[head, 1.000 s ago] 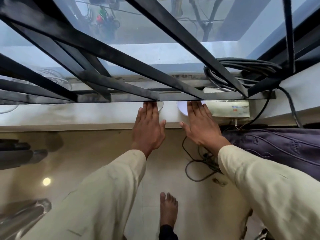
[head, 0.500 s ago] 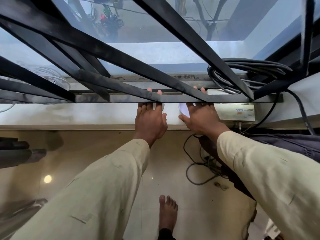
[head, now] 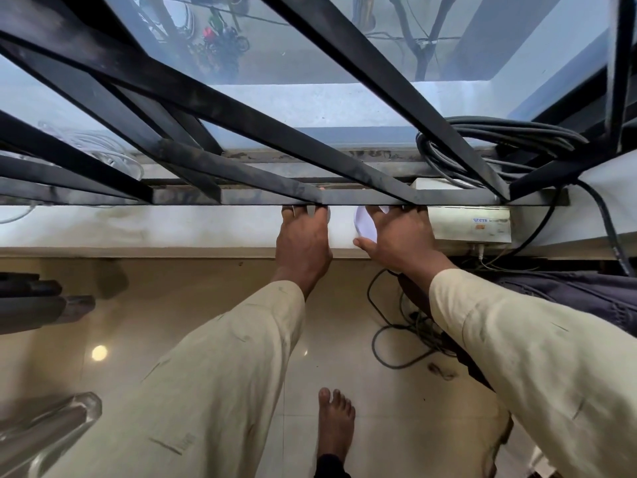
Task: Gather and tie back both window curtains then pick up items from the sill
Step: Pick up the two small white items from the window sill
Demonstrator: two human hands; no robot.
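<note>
On the pale window sill (head: 172, 225) my left hand (head: 303, 246) lies palm down over a small grey round item (head: 329, 215), of which only slivers show. Its fingertips are hidden behind the black grille bar (head: 241, 196). My right hand (head: 400, 243) covers a white round disc (head: 363, 225), thumb against its near edge and fingers over its far side under the bar. A dark purple curtain (head: 568, 298) hangs bunched at the right, below the sill.
A white electrical box (head: 472, 227) sits on the sill right of my right hand, under a coil of black cables (head: 482, 143). White cable (head: 103, 150) lies at the far left. Loose cords (head: 389, 339) and my bare foot (head: 336, 419) are on the tiled floor.
Both hands have slid forward across the sill, away from me, so the fingers now reach under the grille bar. The right thumb has closed against the white disc.
</note>
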